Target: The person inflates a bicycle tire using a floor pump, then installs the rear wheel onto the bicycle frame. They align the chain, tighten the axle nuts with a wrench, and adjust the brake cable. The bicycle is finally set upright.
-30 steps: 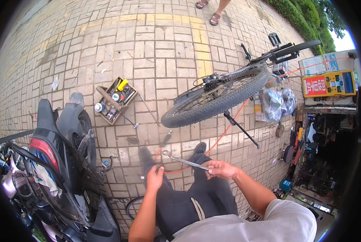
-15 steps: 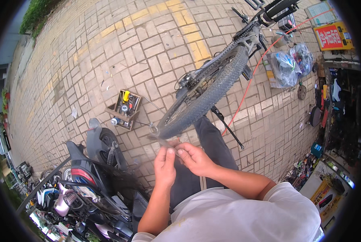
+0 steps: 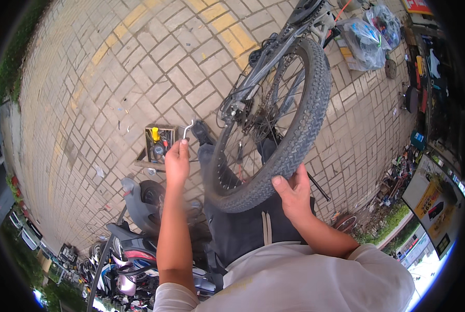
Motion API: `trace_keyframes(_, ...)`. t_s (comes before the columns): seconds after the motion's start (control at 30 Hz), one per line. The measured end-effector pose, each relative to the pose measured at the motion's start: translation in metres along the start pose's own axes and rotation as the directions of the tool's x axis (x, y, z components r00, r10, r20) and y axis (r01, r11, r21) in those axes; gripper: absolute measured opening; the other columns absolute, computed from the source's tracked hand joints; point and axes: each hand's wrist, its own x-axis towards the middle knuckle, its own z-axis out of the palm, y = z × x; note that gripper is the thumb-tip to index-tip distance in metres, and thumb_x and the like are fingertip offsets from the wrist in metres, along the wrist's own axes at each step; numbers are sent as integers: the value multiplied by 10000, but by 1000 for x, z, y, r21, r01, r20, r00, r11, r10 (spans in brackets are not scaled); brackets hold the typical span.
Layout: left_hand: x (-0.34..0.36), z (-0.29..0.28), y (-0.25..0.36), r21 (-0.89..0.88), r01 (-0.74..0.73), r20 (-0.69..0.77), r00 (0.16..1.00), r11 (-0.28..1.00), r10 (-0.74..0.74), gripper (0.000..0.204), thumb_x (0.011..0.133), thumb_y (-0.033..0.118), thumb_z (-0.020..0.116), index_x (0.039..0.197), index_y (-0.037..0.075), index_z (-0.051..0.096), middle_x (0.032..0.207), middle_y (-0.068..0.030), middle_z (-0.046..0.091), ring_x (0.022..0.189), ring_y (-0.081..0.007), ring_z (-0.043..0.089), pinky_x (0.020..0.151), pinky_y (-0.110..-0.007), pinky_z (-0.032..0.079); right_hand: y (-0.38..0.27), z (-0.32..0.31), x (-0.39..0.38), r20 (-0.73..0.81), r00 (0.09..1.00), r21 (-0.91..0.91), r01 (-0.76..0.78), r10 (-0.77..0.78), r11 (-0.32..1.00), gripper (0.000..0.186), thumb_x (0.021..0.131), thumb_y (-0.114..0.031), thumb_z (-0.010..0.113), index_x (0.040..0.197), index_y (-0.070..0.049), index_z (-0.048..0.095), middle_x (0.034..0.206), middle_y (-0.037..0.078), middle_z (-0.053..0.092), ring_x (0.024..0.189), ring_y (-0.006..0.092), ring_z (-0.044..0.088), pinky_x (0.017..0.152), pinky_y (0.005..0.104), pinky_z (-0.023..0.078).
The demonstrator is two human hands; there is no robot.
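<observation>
My left hand [image 3: 177,161] is closed on a thin, bent silver metal tool [image 3: 188,130] that sticks up past the thumb and fingertips; its exact kind is unclear. It is beside an open wooden toolbox [image 3: 148,148] holding a yellow-handled tool [image 3: 155,134]. My right hand [image 3: 295,197] grips the edge of the knobby bicycle tyre [image 3: 308,122], thumb on the near side and fingers partly hidden behind it. The rear wheel's spokes and the derailleur [image 3: 236,110] face my left side. My legs are partly behind the wheel.
A thin black bar [image 3: 320,187], like a kickstand, slants out right of the wheel. At the lower left stands a dark scooter [image 3: 139,255] with other parked vehicles. Clear plastic bags [image 3: 367,44] lie at the upper right, near clutter along a shopfront.
My hands were together in front of the wheel and are now apart: the left went toward the toolbox, the right onto the tyre. The wheel appears closer and more upright.
</observation>
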Motion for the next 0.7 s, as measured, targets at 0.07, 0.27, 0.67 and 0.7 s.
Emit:
trace_keyframes(0.07, 44, 21, -37, 108, -50, 76, 996, 993, 42, 389, 974, 340, 516, 901, -26, 627, 625, -119, 542, 575, -212, 490, 589, -363, 433, 5, 8, -8, -67, 998, -28, -8, 6, 1000, 578, 869, -211, 691, 1308, 31, 404, 1207, 106, 537, 1072, 178, 529, 948, 314, 401)
trace_keyframes(0.27, 97, 61, -50, 99, -46, 261, 965, 994, 19, 337, 954, 311, 526, 948, 0, 656, 698, -229, 594, 648, -370, 584, 646, -405, 468, 24, 17, -19, -359, 929, -161, 34, -90, 986, 783, 807, -520, 612, 1298, 52, 401, 1158, 200, 556, 991, 251, 580, 849, 360, 480)
trace_keyframes(0.67, 119, 78, -39, 7, -126, 445, 889, 992, 110, 341, 944, 292, 564, 1036, -19, 668, 688, -207, 602, 616, -330, 575, 657, -385, 474, 32, 37, -16, -481, 859, -258, 55, -177, 965, 768, 794, -589, 513, 1198, 62, 480, 1019, 214, 572, 934, 271, 533, 857, 387, 411)
trace_keyframes(0.7, 117, 81, -45, -2, -162, 424, 894, 987, 148, 338, 942, 283, 568, 1045, -23, 666, 730, -218, 619, 659, -345, 598, 680, -385, 480, 31, 37, -17, -490, 856, -272, 28, -163, 962, 794, 792, -614, 488, 1226, 51, 470, 1052, 203, 576, 977, 275, 544, 886, 393, 418)
